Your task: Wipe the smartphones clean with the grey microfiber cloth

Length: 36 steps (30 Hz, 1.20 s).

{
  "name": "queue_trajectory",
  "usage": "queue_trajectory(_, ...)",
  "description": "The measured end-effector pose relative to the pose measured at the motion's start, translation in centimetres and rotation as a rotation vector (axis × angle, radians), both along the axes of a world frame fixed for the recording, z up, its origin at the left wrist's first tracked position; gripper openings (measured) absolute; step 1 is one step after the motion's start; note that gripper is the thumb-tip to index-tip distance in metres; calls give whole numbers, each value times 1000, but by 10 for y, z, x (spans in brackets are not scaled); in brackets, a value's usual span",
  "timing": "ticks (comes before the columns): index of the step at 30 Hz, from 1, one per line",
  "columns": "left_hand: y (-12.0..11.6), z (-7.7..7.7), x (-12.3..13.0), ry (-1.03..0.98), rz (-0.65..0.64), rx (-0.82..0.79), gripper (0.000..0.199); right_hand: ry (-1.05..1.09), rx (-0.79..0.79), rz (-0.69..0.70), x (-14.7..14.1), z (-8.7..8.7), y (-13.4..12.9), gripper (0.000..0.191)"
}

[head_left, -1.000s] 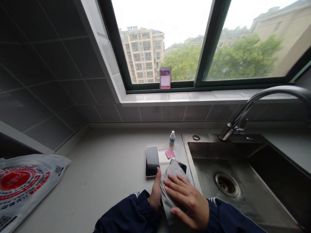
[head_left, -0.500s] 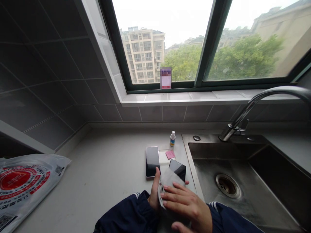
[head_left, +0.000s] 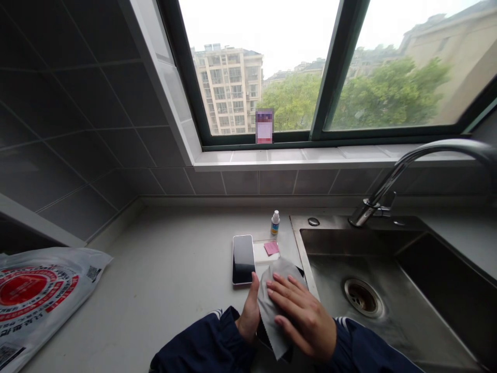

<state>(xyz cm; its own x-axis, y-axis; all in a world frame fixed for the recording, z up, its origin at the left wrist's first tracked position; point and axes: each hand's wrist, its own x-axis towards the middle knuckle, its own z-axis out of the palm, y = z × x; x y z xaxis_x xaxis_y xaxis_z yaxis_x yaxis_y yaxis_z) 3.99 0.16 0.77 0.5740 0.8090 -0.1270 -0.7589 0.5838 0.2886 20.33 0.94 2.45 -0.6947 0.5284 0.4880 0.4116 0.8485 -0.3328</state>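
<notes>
My left hand [head_left: 248,316] grips a dark-screened phone [head_left: 264,336] from its left side, thumb pointing up along the edge. A grey cloth [head_left: 272,311] with a zigzag edge covers most of this phone; only dark bits show at the upper right corner and lower end. Over the cloth lies my right hand [head_left: 301,316], its fingers nearly straight and pressing it onto the screen. Just beyond my left thumb, another phone [head_left: 243,259] rests face up on the counter. Beside it are a clear flat case [head_left: 261,254] and a pink slip [head_left: 271,248].
A small white-capped bottle [head_left: 275,224] stands behind the pink slip. The steel sink [head_left: 304,243] with its faucet [head_left: 384,178] is at the right. On the left, a printed plastic bag [head_left: 58,290] lies on the counter [head_left: 155,269]. A window sill [head_left: 272,154] runs along the back.
My right hand and the cloth have slid up the held phone, covering its top part, which showed before. The cloth now lies spread out flatter. My left hand keeps its hold.
</notes>
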Motion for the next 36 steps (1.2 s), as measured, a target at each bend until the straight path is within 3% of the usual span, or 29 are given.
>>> queue_trajectory(9, 5, -9, 0, 61, -74, 181, 71, -139, 50, -212, 7, -15, 11, 62)
queue_trajectory(13, 3, -7, 2, 77, -43, 253, 61, -122, 59, -248, 8, -15, 13, 63)
queue_trajectory(21, 1, 1, 2, 86, -59, 310, 58, -68, 61, -261, 10, -10, 14, 61)
queue_trajectory(28, 1, 9, 4, 35, -74, 151, 61, -52, 46, -274, 10, -15, 16, 59)
queue_trajectory(36, 6, 0, -2, -44, -74, 26, 74, 9, 66, -166, 14, -9, 16, 46)
